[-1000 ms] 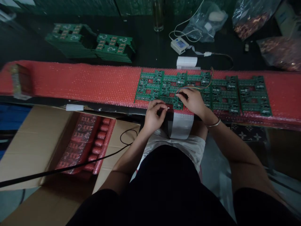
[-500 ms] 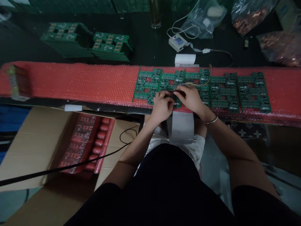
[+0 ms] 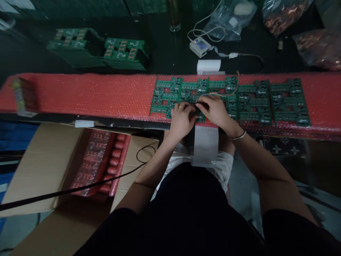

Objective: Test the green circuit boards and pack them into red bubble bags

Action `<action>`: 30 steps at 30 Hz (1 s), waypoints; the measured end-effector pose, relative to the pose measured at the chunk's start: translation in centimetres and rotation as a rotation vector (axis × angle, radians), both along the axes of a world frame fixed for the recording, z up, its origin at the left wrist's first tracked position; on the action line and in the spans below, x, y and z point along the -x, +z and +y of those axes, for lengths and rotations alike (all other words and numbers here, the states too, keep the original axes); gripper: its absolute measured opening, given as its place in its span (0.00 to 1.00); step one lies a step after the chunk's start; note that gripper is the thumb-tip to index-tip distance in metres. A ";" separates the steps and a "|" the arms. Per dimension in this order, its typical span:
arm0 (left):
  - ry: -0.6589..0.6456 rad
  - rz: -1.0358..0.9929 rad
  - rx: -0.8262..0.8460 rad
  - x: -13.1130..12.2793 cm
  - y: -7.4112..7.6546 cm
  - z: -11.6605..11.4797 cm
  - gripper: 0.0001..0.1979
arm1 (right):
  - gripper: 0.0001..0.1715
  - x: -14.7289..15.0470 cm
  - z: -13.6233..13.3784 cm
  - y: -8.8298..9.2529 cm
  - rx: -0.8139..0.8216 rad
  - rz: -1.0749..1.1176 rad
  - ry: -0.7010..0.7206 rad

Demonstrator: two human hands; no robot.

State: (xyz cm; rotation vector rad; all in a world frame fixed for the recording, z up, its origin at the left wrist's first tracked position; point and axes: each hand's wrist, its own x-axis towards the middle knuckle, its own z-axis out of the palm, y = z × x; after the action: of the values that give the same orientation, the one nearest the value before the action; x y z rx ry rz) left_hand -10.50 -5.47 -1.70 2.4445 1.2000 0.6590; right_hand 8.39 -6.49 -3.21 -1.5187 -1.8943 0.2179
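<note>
Several green circuit board panels [image 3: 266, 101] lie in a row on a strip of red bubble wrap [image 3: 87, 94]. My left hand [image 3: 182, 119] rests on the near edge of one panel [image 3: 165, 97], fingers curled and pinched on something small I cannot make out. My right hand [image 3: 215, 110] lies beside it on the same panel, fingers closed around a dark connector at the end of thin coloured wires [image 3: 226, 94]. The two hands meet over the board. A white paper strip [image 3: 205, 145] hangs from the table edge onto my lap.
Stacks of green boards [image 3: 98, 49] sit at the back left. A small white tester box [image 3: 198, 46] with cables, a white block [image 3: 209, 66] and plastic bags [image 3: 317, 49] lie behind. A cardboard box [image 3: 42, 167] holding red-wrapped rolls [image 3: 98, 163] stands at lower left, crossed by a black cable [image 3: 80, 190].
My left hand moved up from the paper strip at the table edge onto the board, meeting my right hand. The right hand stayed on the wired connector.
</note>
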 end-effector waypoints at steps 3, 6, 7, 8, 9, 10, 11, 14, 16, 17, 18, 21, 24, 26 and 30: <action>-0.123 -0.037 -0.087 0.9 -1.0 -0.9 0.12 | 0.14 0.1 0.0 0.0 0.010 0.000 -0.009; -0.185 -0.005 -0.152 1.5 -2.4 -1.5 0.13 | 0.14 0.1 0.0 0.1 0.009 0.011 -0.015; -0.187 0.010 -0.165 1.6 -2.8 -1.6 0.14 | 0.15 0.1 -0.1 0.3 0.011 0.020 -0.013; -0.187 0.022 -0.174 1.7 -3.1 -1.7 0.14 | 0.15 0.1 -0.1 0.5 0.013 0.033 -0.011; -0.189 0.029 -0.181 1.7 -3.3 -1.7 0.14 | 0.15 0.1 -0.1 0.7 0.013 0.051 -0.012; -0.194 0.034 -0.186 1.7 -3.4 -1.7 0.14 | 0.16 0.0 -0.1 1.0 0.009 0.075 -0.016; -0.200 0.037 -0.192 1.7 -3.4 -1.7 0.14 | 0.16 0.0 0.0 1.4 0.003 0.103 -0.020; -0.194 0.027 -0.207 1.3 -3.3 -1.8 0.15 | 0.14 0.1 0.4 2.2 -0.006 0.175 -0.011; -0.166 0.019 -0.191 0.9 -3.3 -2.1 0.15 | 0.12 0.3 1.0 2.5 0.015 0.185 0.009; -0.150 0.016 -0.177 0.8 -3.4 -2.2 0.15 | 0.11 0.5 1.3 2.5 0.027 0.175 0.017; -0.135 0.014 -0.163 0.6 -3.5 -2.3 0.15 | 0.10 0.6 1.6 2.5 0.039 0.159 0.025; -0.111 -0.001 -0.146 0.2 -3.8 -2.6 0.15 | 0.09 1.2 2.3 2.3 0.059 0.100 0.051; -0.114 -0.017 -0.147 0.1 -3.9 -2.8 0.15 | 0.09 1.6 2.6 2.3 0.065 0.064 0.080; -0.114 -0.022 -0.157 0.1 -3.9 -2.9 0.16 | 0.09 1.7 2.8 2.3 0.075 0.051 0.096; -0.113 -0.042 -0.208 0.2 -4.0 -3.0 0.17 | 0.09 1.8 2.9 2.5 0.092 0.026 0.123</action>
State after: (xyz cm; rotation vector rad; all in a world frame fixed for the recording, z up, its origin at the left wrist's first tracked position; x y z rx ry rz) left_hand -10.68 -8.52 -5.69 2.6303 1.0140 0.8349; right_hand 6.57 -3.62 -0.69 -1.4528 -1.9823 0.3839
